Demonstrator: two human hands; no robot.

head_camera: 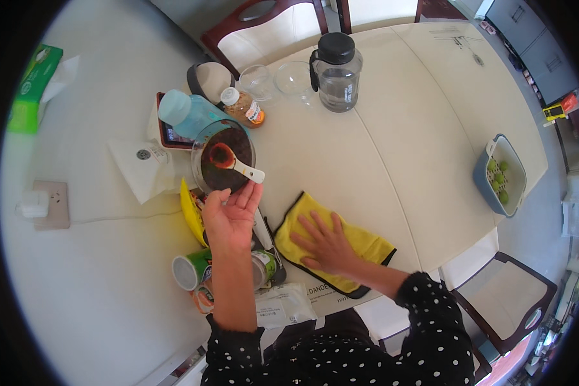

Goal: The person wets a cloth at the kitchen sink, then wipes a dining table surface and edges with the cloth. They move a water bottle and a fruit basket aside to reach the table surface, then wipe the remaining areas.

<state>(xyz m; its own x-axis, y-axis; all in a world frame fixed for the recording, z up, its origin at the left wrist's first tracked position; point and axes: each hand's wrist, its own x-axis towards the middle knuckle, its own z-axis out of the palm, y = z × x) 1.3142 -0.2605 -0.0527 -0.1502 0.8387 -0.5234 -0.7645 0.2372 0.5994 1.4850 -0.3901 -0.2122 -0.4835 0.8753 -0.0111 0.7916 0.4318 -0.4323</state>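
My left hand (pixel 235 212), palm up with fingers curved, is at the near side of a clear round container (pixel 196 166) of dark red sauce. Its fingertips lie close to the handle of a white spoon (pixel 249 172), whose sauce-stained bowl rests over the container. Whether that hand grips the container cannot be told, since the contact is hidden. My right hand (pixel 329 246) lies flat, fingers spread, on a yellow cloth (pixel 366 241) with black edging. The cloth is spread on the cream table (pixel 337 159) near its front edge.
Beside the wall stand a light-blue bottle (pixel 198 113), a brown-filled jar (pixel 243 107), a screen device (pixel 166 130) and snack cans (pixel 193 270). Farther back are glass bowls (pixel 292 79) and a water jug (pixel 338 79). A blue-white basket (pixel 485 173) holds green fruit at right. Chairs (pixel 506 294) surround the table.
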